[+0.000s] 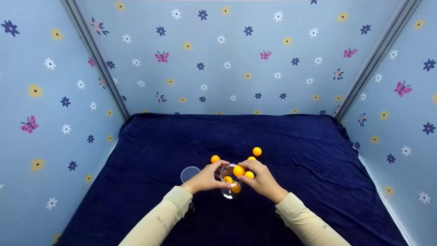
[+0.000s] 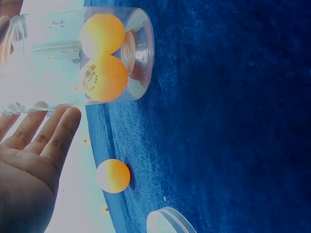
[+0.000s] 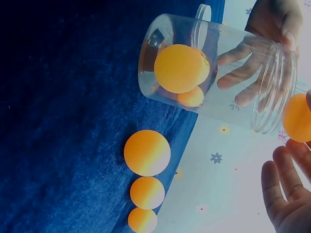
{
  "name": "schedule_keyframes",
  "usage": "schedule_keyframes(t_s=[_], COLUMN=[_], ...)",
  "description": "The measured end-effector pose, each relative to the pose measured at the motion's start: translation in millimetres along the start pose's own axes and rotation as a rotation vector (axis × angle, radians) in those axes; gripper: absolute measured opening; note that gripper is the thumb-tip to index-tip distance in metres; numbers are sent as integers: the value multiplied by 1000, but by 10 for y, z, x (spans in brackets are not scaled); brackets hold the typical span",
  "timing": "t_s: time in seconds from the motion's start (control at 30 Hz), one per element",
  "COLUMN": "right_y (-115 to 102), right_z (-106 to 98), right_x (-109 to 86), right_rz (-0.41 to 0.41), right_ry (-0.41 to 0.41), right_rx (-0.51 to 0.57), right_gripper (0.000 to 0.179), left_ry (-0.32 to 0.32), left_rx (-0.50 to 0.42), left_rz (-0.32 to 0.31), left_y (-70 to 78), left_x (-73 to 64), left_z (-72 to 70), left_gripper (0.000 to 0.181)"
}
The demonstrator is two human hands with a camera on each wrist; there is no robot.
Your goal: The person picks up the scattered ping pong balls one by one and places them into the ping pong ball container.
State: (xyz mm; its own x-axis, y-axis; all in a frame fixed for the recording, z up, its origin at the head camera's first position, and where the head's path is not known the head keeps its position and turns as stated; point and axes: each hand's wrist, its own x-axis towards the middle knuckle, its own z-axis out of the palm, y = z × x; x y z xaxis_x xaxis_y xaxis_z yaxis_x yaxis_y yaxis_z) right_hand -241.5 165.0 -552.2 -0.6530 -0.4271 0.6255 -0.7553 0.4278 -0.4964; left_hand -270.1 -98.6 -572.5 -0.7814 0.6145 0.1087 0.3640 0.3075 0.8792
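A clear plastic jar point(image 1: 229, 193) stands upright with its mouth uncovered and two orange ping-pong balls point(image 2: 104, 77) at its bottom. My left hand point(image 1: 205, 178) grips the jar near the rim, thumb on the near side and fingers round the far side. Between the thumb and fingers of my right hand point(image 1: 262, 179) is another orange ping-pong ball point(image 1: 238, 171), held right at the jar's mouth. In the right wrist view this pinched ball point(image 3: 297, 119) shows just beyond the threaded rim.
Three loose balls point(image 3: 147, 153) lie in a row on the dark blue cloth point(image 1: 290, 143) right of the jar. One more ball point(image 1: 215, 159) sits behind my left hand. A clear round lid point(image 1: 190, 174) lies left of the jar. Flower-patterned walls point(image 1: 222, 61) enclose the back and sides.
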Motion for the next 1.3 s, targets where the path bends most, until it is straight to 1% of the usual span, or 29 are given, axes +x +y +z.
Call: schedule_keyframes(t_s=[0.1,0.3,0.6,0.73,0.93,1.07,1.3], right_y=[1,15,53,54,43,47,65], right_z=[15,49,99,100,95,91,93], right_x=[-3,-20,-18,-24,-41,-49,-64], right_rz=[-1,28,-10,-9,-7,8,3], right_ry=[1,-18,-7,-12,-25,-43,-55], right_rx=[-9,-7,-15,-21,-31,-31,-40], right_gripper=[38,34,30,31,31,32,27], left_ry=[4,-5,7,8,5,14,20], left_rx=[6,20,24,28,21,17,17], left_rz=[1,-9,1,14,-6,-4,12], left_y=[-4,-3,5,3,11,11,5], left_x=[0,-4,10,9,-5,-8,-6], left_z=[2,0,-19,-15,10,25,20], left_gripper=[80,81,77,76,76,75,75])
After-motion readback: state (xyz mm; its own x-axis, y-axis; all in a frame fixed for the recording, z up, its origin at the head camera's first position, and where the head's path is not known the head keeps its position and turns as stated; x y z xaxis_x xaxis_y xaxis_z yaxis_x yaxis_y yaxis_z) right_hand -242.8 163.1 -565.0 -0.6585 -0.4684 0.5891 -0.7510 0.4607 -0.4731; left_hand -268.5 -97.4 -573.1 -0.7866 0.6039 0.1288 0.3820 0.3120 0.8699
